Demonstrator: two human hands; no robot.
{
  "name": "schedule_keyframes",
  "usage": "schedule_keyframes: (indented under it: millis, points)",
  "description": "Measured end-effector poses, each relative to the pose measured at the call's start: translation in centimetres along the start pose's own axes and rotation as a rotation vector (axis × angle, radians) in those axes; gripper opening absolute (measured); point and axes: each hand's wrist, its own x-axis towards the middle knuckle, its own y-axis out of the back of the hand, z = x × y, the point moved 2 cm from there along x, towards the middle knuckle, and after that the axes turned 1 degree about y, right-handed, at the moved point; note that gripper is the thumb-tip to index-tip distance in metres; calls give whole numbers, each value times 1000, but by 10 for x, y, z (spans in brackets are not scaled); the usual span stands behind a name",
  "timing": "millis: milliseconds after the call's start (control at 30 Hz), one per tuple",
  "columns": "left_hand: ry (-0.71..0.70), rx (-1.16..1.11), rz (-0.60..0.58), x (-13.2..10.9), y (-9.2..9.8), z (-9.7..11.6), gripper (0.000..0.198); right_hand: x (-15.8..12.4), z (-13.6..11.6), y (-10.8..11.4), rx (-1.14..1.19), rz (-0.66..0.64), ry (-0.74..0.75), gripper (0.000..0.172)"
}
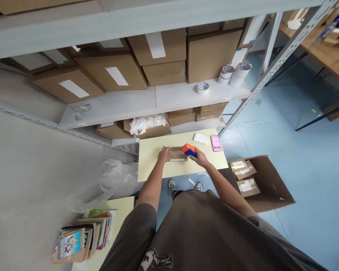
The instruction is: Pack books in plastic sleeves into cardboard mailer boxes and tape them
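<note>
A small brown cardboard box [176,152] lies on the pale yellow table [151,171] in front of me. My left hand [164,154] grips its left end, with the fingers at the far edge. In my right hand [199,156] is an orange and blue tape dispenser [189,149], held against the right end of the box. That end is partly hidden by the dispenser. A white strip shows along the box's near side. Farther right on the table lie a white card or label stack [201,138] and a pink pad [216,143].
Behind the table stands a metal shelf [124,106] with cardboard boxes and several tape rolls [203,88]. An open carton [274,184] holding small packages is on the floor at right. Books [73,242] are piled at lower left, near clear plastic wrap [113,178].
</note>
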Motion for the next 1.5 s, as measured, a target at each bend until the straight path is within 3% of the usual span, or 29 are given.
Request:
schedule_keyframes:
  millis: [133, 300, 367, 533, 700, 933, 1167, 1333, 1500]
  points:
    - [-68, 20, -42, -4, 0, -11, 118, 22, -46, -7, 42, -112, 21, 48]
    - [-97, -144, -11, -26, 8, -33, 129, 44, -71, -11, 41, -238, 99, 46]
    - [-113, -269, 67, -36, 11, -40, 118, 51, -75, -12, 40, -283, 100, 47]
    - [-207, -676, 121, -49, 20, -42, 53, 62, -89, -14, 100, -335, 79, 51]
    - [-279, -973, 70, -51, 39, -41, 44, 65, -107, -16, 150, -349, 118, 46]
    - [-439, -896, 80, -64, 79, -37, 33, 64, -125, -15, 128, -280, 211, 36]
    - [-444, -805, 68, -82, 106, -22, 32, 67, -142, -23, 167, -168, 231, 29]
    - [-499, -633, 221, -102, 127, -11, 33, 64, -156, -23, 185, -119, 269, 22]
    - [-436, -636, 426, -116, 146, -4, 39, 56, -176, -13, 263, -64, 400, 11]
